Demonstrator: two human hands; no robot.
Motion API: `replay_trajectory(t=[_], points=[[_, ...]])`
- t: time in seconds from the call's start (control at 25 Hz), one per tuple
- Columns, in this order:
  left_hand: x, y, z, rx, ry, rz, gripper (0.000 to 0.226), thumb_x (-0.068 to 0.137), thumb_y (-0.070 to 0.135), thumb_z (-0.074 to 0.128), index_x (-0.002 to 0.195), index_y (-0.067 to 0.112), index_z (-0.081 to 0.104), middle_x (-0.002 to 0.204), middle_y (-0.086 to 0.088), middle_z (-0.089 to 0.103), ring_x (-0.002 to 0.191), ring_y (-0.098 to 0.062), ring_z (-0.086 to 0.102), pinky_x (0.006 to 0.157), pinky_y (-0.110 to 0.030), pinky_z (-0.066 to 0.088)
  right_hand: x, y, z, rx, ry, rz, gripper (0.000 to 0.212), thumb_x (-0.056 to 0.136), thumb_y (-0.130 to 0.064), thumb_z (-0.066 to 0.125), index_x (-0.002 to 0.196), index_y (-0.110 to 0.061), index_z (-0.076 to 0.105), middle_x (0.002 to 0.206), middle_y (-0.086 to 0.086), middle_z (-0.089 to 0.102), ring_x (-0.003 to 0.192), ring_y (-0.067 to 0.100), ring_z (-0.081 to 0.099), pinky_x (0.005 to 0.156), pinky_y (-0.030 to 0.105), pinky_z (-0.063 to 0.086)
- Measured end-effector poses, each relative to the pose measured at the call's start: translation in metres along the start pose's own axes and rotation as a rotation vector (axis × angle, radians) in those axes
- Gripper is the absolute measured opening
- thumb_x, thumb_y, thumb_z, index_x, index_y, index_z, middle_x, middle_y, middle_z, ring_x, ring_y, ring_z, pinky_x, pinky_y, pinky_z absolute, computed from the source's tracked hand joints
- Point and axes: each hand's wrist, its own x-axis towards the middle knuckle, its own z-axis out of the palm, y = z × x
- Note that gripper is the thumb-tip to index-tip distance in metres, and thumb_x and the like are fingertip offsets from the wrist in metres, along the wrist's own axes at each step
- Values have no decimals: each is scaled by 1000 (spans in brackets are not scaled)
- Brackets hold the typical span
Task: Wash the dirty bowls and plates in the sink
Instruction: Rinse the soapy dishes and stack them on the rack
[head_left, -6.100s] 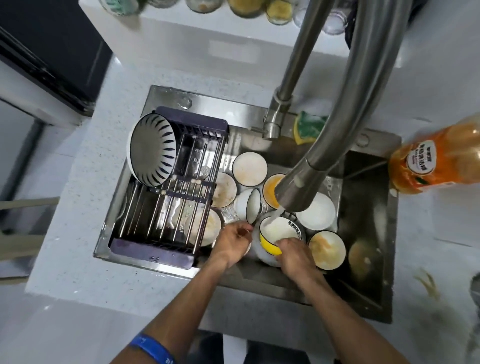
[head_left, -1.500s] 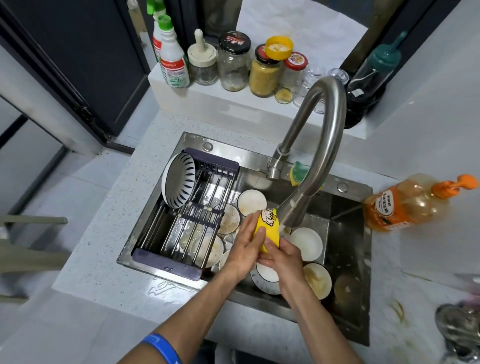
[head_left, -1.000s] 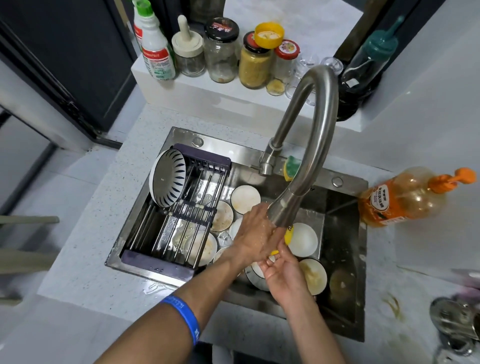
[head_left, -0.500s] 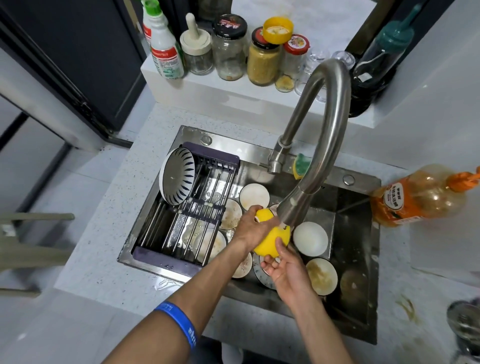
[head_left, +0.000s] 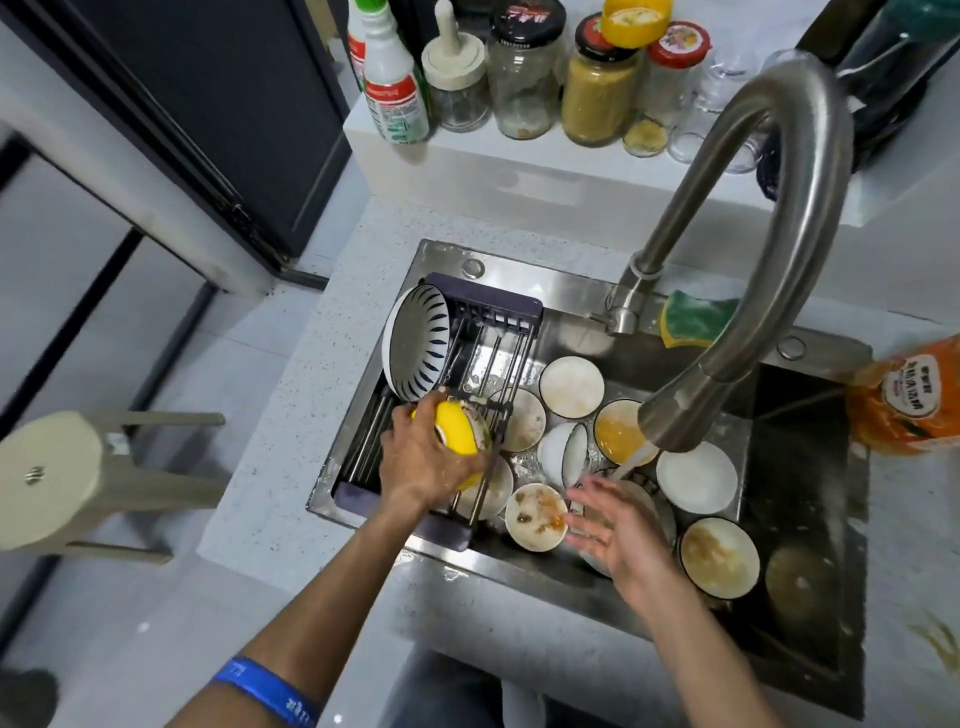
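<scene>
One view only, head camera. Left hand (head_left: 423, 462) wraps curled fingers round a glossy yellow bowl (head_left: 457, 434), tipped on its side over the dark-framed wire rack (head_left: 483, 358) that spans the left part of the steel sink (head_left: 810, 525). Striped round plate (head_left: 418, 343) stands on edge in the rack's far corner. Right hand (head_left: 621, 525) spread flat, fingers straight, holding nothing, just right of a round white bowl with orange residue (head_left: 535, 517). Thin water stream (head_left: 631, 460) falls from the brushed curved faucet (head_left: 779, 249) onto dishes beyond that hand. More stained round bowls lie on the sink floor. Green-yellow sponge (head_left: 693, 322) sits on the sink's back rim; speckled pale worktop (head_left: 291, 426) lies left of the sink.
</scene>
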Motion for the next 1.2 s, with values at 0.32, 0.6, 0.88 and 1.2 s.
replay_trajectory(t=[0.32,0.6,0.88,1.2], points=[[37,-41,62,535,-199,107,102,76,51,78,153,34,13,159,-15,10,143,-45,19,110,-62,33,18,42,-29,-53,138,151,22,93,-26,62,113,-17,63,106,7,73,97,30,68,71,37,53],[37,-41,47,325,-255,87,112,79,50,76,158,28,1,165,-11,-5,151,-37,0,119,-61,8,25,55,-49,-158,250,144,16,91,-11,64,107,-11,65,97,10,72,74,22,63,55,28,51],[-17,3,69,-26,26,436,44,85,19,62,128,13,59,133,-8,52,121,-29,47,104,-31,36,76,62,-104,-1264,238,-102,39,87,-11,60,125,-21,60,134,3,57,116,24,56,88,27,47],[-24,17,126,-70,-98,550,29,83,17,56,107,15,70,108,-1,67,102,-20,60,92,-30,46,131,73,-124,-1939,0,-254,30,94,-12,53,120,-19,66,130,9,59,123,26,53,98,32,47]])
